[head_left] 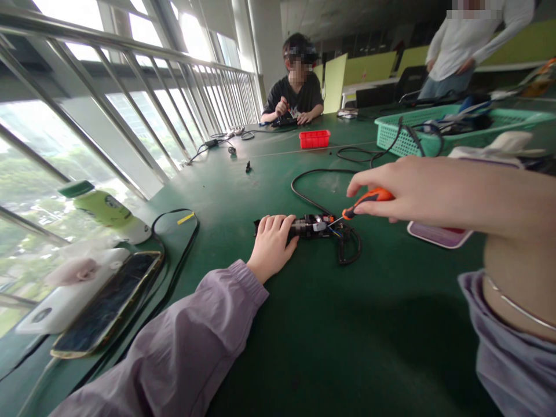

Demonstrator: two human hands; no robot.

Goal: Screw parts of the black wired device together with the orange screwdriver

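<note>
On the green table lies a black cylindrical device point(309, 226) with its inner parts and thin wires exposed at the right end. My left hand point(273, 240) is closed over the device's left end, pressing it against the table. An orange and black screwdriver point(369, 201) is gripped in my right hand point(402, 188). Its thin shaft slants down to the left, and the tip meets the exposed wired end; exactly what it touches is too small to tell. A black cord point(350, 255) curls beside that end.
A red tray point(314, 139) and a green basket point(452, 110) of cables stand farther back. At left are a bottle point(106, 211), a phone point(108, 304) and black cables. Across the table a person point(295, 87) works; another person point(473, 46) stands behind. A railing point(143, 55) borders the left.
</note>
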